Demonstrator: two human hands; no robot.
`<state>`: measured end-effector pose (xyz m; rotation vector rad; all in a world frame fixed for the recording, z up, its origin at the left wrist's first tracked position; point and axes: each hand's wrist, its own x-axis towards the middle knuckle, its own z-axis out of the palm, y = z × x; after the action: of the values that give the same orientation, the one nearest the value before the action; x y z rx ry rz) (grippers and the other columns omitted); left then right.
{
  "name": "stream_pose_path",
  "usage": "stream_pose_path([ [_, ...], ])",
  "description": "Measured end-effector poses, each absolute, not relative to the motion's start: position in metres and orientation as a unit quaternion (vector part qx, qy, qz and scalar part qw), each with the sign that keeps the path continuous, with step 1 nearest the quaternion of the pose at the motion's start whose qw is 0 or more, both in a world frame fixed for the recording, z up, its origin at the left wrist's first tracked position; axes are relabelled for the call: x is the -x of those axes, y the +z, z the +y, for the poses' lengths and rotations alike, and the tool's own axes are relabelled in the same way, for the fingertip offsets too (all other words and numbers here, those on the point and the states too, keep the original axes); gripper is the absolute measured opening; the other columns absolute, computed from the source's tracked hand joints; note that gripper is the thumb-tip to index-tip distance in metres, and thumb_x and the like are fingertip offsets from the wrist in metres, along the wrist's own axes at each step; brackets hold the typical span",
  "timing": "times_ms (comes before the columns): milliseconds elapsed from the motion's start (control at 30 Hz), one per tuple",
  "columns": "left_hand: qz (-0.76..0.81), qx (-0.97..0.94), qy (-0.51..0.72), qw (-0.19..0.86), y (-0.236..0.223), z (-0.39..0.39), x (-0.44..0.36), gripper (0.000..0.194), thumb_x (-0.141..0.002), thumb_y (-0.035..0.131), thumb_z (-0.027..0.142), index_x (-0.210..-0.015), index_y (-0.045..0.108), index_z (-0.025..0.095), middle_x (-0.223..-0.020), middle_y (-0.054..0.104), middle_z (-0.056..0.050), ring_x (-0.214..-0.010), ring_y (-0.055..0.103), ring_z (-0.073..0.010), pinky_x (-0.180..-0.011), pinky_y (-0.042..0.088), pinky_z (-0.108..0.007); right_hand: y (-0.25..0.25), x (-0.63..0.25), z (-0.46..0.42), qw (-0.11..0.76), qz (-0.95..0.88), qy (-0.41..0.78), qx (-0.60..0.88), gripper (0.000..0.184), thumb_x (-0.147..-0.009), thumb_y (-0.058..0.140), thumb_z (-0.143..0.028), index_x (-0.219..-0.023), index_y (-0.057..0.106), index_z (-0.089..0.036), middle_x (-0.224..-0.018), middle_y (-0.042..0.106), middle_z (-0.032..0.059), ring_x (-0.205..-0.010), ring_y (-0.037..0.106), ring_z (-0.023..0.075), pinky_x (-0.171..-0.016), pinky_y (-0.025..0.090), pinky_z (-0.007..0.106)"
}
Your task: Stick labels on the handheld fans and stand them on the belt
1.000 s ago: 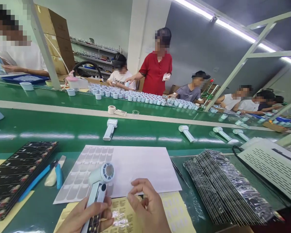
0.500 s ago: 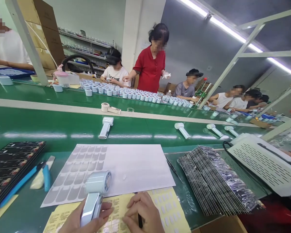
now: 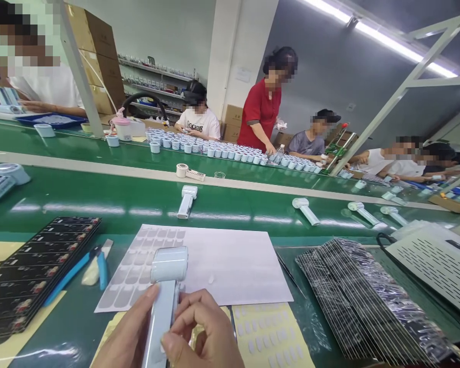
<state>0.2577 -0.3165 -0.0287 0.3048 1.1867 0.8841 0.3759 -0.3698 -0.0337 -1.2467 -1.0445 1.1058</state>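
Observation:
My left hand [image 3: 128,337] grips the handle of a pale blue hand-held fan [image 3: 164,296], held upright with its round head turned edge-on toward me. My right hand [image 3: 203,332] presses its thumb and fingers against the fan's handle from the right. Under my hands lie a yellow sticker sheet [image 3: 270,335] and a white backing sheet [image 3: 222,263] with grey label shapes at its left.
A black tray of parts [image 3: 34,271] and blue-handled pliers [image 3: 76,268] lie at left. A pile of shiny plastic bags [image 3: 368,296] sits at right beside a white perforated box [image 3: 433,263]. Several fans [image 3: 186,200] ride the green conveyor [image 3: 99,202]. Other people work across the belt.
The fan has turned from facing sideways to edge-on and sits more upright. My right hand left the sticker sheet and came onto the fan's handle.

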Motion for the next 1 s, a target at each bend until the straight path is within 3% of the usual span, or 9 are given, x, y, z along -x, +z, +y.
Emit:
stream_pose_path([
  [100,0.529,-0.105,0.416,0.732,-0.019,-0.312,-0.261,0.056,-0.029,0.094,0.030,-0.080,0.070,0.028,-0.098,0.079,-0.003,-0.135,0.053,-0.0378,-0.091,0.061,-0.031,-0.030,-0.374,-0.365,0.545,-0.468,0.445,0.535,0.011,-0.065,0.068,-0.011,-0.067,0.063,-0.021,-0.090,0.060,0.0007,-0.070,0.059,0.0138,-0.068,0.050,0.026],
  [200,0.530,-0.100,0.432,0.723,-0.020,-0.311,-0.260,0.042,-0.055,0.089,0.039,-0.091,0.072,0.028,-0.105,0.078,-0.002,-0.131,0.058,-0.0326,-0.088,0.062,-0.030,-0.031,-0.371,-0.363,0.543,-0.480,0.434,0.535,0.013,-0.064,0.065,-0.010,-0.067,0.061,-0.021,-0.091,0.058,0.0009,-0.073,0.059,0.0154,-0.069,0.049,0.028],
  [333,0.547,-0.100,0.436,0.708,-0.025,-0.310,-0.257,0.020,-0.085,0.072,0.034,-0.103,0.074,0.025,-0.107,0.078,0.000,-0.123,0.064,-0.0213,-0.074,0.059,-0.016,-0.029,-0.367,-0.361,0.522,-0.496,0.422,0.551,0.017,-0.064,0.064,-0.007,-0.068,0.058,-0.022,-0.093,0.058,0.0004,-0.073,0.058,0.0146,-0.071,0.049,0.028],
  [467,0.525,-0.067,0.424,0.735,-0.030,-0.308,-0.254,0.029,-0.093,0.065,0.036,-0.120,0.071,0.026,-0.112,0.077,0.000,-0.110,0.069,-0.0205,-0.070,0.061,-0.019,-0.027,-0.366,-0.361,0.465,-0.533,0.371,0.602,0.021,-0.069,0.065,-0.006,-0.071,0.052,-0.023,-0.095,0.057,0.0005,-0.074,0.059,0.0139,-0.067,0.046,0.026],
  [567,0.523,-0.037,0.431,0.734,-0.030,-0.305,-0.255,0.033,-0.093,0.064,0.029,-0.126,0.068,0.025,-0.113,0.077,0.000,-0.103,0.071,-0.0189,-0.063,0.061,-0.018,-0.029,-0.366,-0.359,0.477,-0.567,0.324,0.588,0.021,-0.071,0.062,-0.006,-0.073,0.049,-0.023,-0.094,0.056,0.0003,-0.072,0.057,0.0128,-0.064,0.042,0.024],
  [733,0.507,-0.040,0.423,0.750,-0.030,-0.300,-0.253,0.041,-0.089,0.068,0.031,-0.129,0.068,0.026,-0.115,0.077,-0.003,-0.103,0.073,-0.0259,-0.073,0.065,-0.029,-0.030,-0.368,-0.351,0.564,-0.476,0.431,0.520,0.012,-0.077,0.067,-0.024,-0.071,0.057,-0.022,-0.089,0.056,0.0020,-0.065,0.051,0.0130,-0.046,0.028,0.023],
  [833,0.486,-0.123,0.393,0.771,-0.031,-0.295,-0.244,0.059,-0.073,0.084,0.044,-0.127,0.070,0.024,-0.115,0.078,-0.008,-0.109,0.072,-0.0349,-0.080,0.065,-0.037,-0.034,-0.378,-0.343,0.615,-0.439,0.432,0.493,0.017,-0.086,0.067,-0.037,-0.079,0.062,-0.022,-0.097,0.062,0.0050,-0.071,0.058,0.0156,-0.049,0.033,0.024],
  [933,0.464,-0.242,0.377,0.764,-0.024,-0.278,-0.232,0.080,-0.048,0.099,0.036,-0.122,0.072,0.023,-0.118,0.077,-0.011,-0.115,0.069,-0.0375,-0.084,0.063,-0.035,-0.043,-0.395,-0.331,0.554,-0.494,0.356,0.567,0.019,-0.097,0.057,-0.039,-0.102,0.067,-0.024,-0.111,0.070,0.0073,-0.074,0.066,0.0172,-0.051,0.040,0.025],
  [1000,0.479,-0.301,0.374,0.734,-0.017,-0.257,-0.225,0.079,-0.039,0.101,0.028,-0.114,0.075,0.020,-0.116,0.077,-0.012,-0.115,0.069,-0.0370,-0.084,0.062,-0.033,-0.052,-0.407,-0.324,0.468,-0.562,0.249,0.635,0.030,-0.098,0.052,-0.032,-0.124,0.065,-0.024,-0.116,0.075,0.0091,-0.088,0.072,0.0232,-0.059,0.050,0.028],
])
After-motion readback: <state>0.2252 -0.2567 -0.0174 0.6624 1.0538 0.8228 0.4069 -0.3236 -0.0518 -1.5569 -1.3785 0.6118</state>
